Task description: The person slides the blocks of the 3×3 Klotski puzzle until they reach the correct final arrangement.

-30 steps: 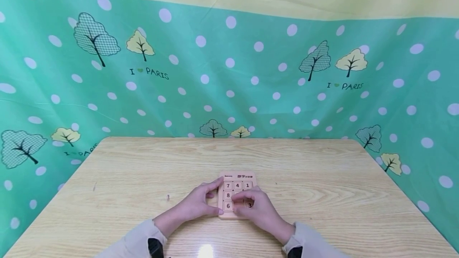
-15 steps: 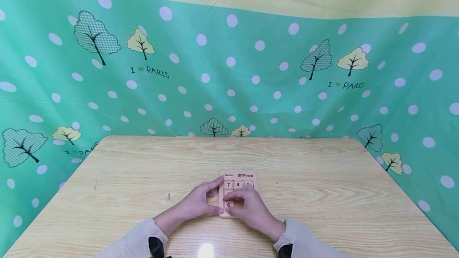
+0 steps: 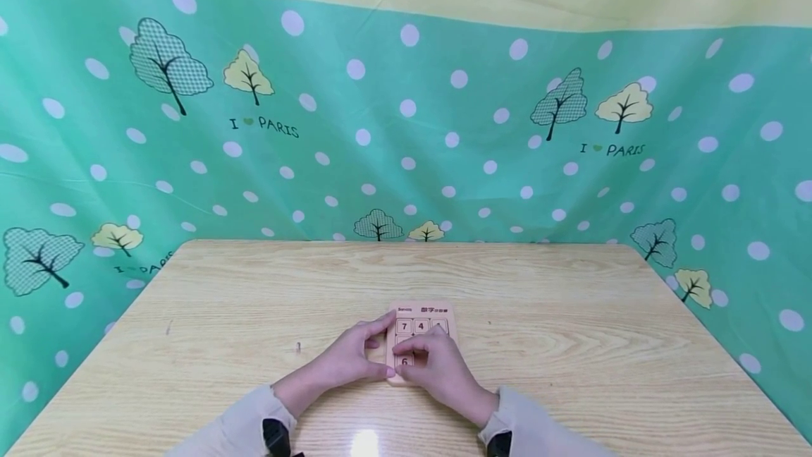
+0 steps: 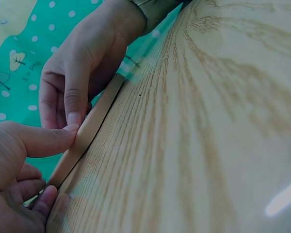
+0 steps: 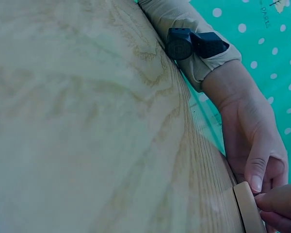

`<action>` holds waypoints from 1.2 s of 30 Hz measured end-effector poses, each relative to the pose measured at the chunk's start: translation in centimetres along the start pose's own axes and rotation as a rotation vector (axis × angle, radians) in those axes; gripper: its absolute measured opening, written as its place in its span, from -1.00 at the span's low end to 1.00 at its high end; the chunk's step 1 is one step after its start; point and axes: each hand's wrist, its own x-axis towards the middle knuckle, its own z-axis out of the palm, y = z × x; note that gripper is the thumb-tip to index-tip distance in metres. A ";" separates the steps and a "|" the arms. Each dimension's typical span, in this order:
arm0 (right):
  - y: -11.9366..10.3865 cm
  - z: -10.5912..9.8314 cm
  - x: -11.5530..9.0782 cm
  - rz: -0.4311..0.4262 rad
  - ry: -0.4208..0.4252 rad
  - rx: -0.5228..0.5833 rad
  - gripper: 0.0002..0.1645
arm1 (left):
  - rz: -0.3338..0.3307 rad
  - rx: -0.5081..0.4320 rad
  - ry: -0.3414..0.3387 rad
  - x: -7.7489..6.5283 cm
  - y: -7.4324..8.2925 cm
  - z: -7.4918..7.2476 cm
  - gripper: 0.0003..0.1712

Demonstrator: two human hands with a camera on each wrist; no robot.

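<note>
A light wooden number sliding puzzle [image 3: 421,304] lies flat on the table. Along its left side my left hand [image 3: 347,352] grips the frame, forefinger at the upper corner and thumb at the lower one. Over the middle and lower tiles is my right hand [image 3: 438,369], forefinger and thumb set apart with their tips around the 6 tile [image 3: 404,361]. The 7 tile [image 3: 404,326] and 4 tile [image 3: 421,326] show in the top row; the right hand hides most of the others. Only the puzzle's edge [image 4: 94,119] shows in the left wrist view.
The wood-grain table [image 3: 571,344] extends around the puzzle on all sides. Behind it hangs a green dotted cloth [image 3: 406,132] with printed trees. A small dark mark [image 3: 298,348] is left of the hands. Black devices [image 5: 196,44] sit at the sleeve cuffs.
My right hand has slid left across the tiles, its fingertips now near the left column, covering the 8. My left hand and the puzzle's frame keep their place.
</note>
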 end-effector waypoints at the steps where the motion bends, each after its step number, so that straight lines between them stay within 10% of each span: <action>1: 0.0 0.0 0.0 0.000 0.003 0.000 -0.70 | 0.000 0.003 0.001 0.0 0.0 0.0 0.07; 36: 1.5 -2.4 -1.2 0.010 0.023 -0.050 -0.74 | -0.003 -0.010 0.001 0.1 -0.4 0.2 0.09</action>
